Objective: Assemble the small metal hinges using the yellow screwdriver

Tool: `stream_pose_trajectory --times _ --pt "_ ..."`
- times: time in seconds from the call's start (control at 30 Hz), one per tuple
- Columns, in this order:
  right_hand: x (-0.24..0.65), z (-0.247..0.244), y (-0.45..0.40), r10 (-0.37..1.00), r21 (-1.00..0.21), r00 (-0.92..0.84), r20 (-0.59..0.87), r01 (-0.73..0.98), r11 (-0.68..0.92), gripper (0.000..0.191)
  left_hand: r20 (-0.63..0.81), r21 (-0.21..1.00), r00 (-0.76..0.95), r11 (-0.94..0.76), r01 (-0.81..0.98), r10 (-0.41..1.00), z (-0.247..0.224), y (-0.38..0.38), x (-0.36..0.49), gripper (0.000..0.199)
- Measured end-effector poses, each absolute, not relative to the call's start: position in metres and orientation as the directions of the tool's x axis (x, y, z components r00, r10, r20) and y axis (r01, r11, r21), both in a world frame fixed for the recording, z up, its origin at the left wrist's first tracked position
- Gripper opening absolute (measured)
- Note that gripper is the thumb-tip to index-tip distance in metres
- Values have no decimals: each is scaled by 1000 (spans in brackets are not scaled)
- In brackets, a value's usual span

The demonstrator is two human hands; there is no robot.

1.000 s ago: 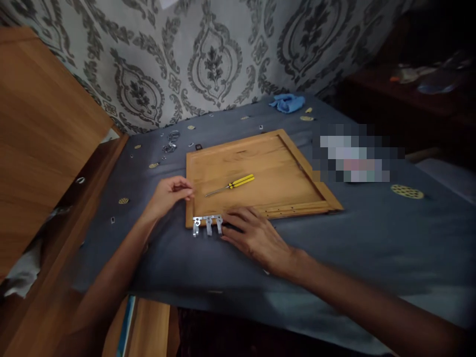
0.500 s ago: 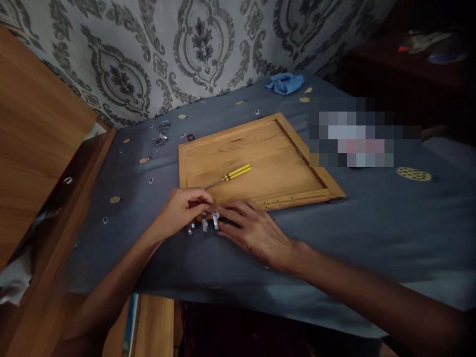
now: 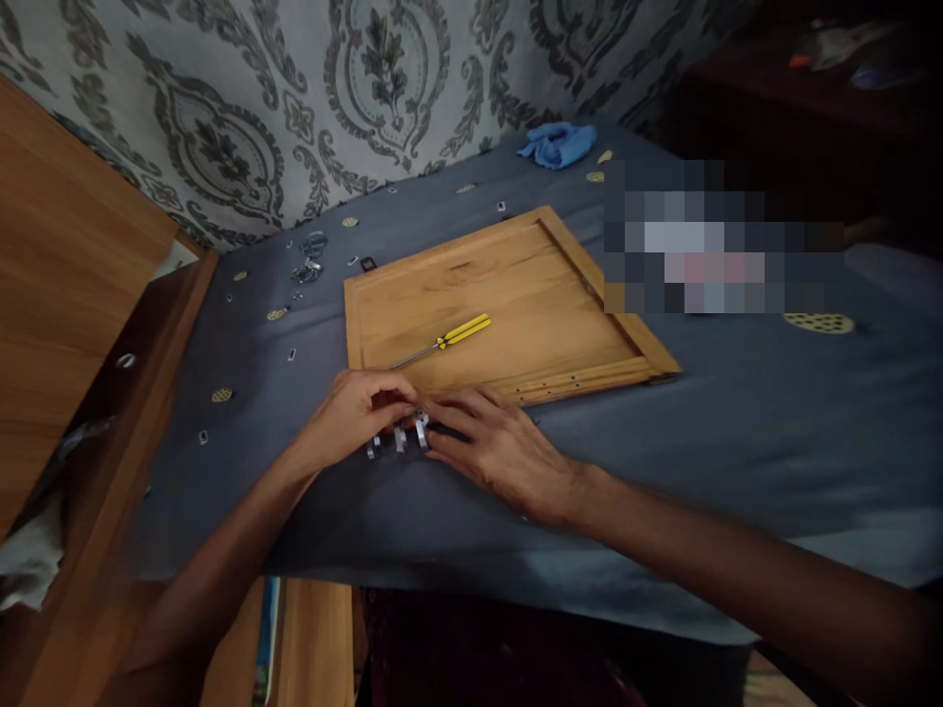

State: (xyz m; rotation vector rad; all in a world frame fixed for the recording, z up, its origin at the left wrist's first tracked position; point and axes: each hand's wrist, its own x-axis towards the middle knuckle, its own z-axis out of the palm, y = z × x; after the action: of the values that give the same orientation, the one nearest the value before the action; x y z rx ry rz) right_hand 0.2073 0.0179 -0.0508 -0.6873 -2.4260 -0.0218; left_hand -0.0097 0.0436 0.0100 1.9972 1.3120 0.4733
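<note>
A framed wooden panel (image 3: 508,295) lies on the patterned blue-grey cloth. Silver metal hardware (image 3: 400,439), with several curved bracket-like arms, sits at its near left edge. My left hand (image 3: 360,407) is closed in a pinch above this hardware; what lies between its fingertips is too small to tell. From the right, my right hand (image 3: 501,447) presses its fingers against the rightmost silver metal bracket (image 3: 422,430), steadying it at the edge. A yellow-handled screwdriver (image 3: 463,332) rests on the panel, its shaft pointing toward my left hand, which hides the tip.
Beyond the panel's left corner are loose metal pieces (image 3: 307,269) and a small dark frame-like piece (image 3: 368,264). A blue cloth (image 3: 558,144) lies crumpled at the back. Wooden furniture (image 3: 81,265) stands at the left, and a blurred-out patch covers something at the right.
The view has shifted slightly, so everything sits a little higher and further left. Both hands stay at the metal hardware, with their fingertips slightly closer together.
</note>
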Motion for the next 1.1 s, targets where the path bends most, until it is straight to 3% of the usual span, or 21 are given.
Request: stream_pose_trajectory --times 1.1 --pt "208 -50 18 469 -151 -690 551 470 870 24 -137 647 482 -290 705 865 16 48 -2 11"
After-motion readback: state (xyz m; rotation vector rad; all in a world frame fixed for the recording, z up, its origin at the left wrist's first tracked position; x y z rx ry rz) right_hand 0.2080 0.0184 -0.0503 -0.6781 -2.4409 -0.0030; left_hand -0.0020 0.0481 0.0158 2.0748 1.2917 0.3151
